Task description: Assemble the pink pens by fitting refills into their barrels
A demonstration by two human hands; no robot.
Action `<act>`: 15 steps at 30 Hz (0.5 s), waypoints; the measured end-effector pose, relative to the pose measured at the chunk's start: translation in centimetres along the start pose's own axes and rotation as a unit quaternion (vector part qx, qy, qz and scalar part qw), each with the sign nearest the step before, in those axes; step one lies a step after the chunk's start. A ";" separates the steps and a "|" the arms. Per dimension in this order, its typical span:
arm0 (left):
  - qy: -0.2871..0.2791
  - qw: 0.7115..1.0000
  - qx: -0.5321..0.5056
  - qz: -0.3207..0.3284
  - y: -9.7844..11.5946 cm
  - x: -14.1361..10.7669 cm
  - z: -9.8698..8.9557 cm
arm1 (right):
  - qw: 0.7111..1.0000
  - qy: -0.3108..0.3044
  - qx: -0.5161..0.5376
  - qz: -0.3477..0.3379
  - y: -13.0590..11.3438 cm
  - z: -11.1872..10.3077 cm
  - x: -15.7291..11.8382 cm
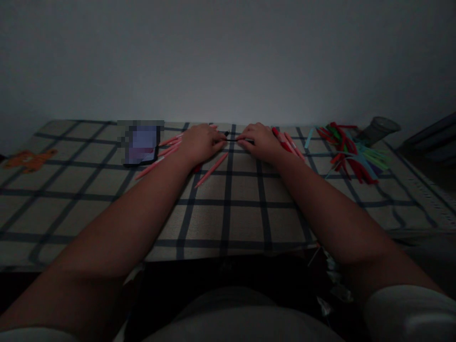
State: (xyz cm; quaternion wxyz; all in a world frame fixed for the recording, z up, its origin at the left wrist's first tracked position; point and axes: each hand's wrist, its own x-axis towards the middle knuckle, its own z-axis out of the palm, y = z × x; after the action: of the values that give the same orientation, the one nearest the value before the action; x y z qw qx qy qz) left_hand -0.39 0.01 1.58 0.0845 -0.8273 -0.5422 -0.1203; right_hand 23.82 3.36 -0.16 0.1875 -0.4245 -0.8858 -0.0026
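Checked cloth (245,223), translucent cup (379,130), contents unclear, left fingers (219,136), right fingers (242,137) pinching dark rod (231,140)

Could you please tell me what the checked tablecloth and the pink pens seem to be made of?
Tablecloth: probably matte woven fabric, judging by its soft creases. Pink pens: perhaps smooth plastic, from their straight, slim barrels; too dim to exclude painted wood.

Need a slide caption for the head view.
Left hand and right hand pinch a thin dark item amid slender pink sticks.
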 end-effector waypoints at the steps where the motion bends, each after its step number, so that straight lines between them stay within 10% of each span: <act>1: 0.000 1.000 0.001 0.003 0.0 0.0 0.0 | 1.000 -0.002 0.000 0.000 0.0 0.0 0.0; 15: 0.007 1.000 -0.007 0.002 0.0 0.0 0.1 | 0.999 0.003 -0.029 0.029 0.6 0.1 0.3</act>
State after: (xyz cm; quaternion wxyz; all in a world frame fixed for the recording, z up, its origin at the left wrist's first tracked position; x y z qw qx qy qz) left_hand -0.36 0.02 1.50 0.0828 -0.8278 -0.5394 -0.1302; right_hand 24.12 3.99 -0.25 0.1782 -0.4551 -0.8721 -0.0242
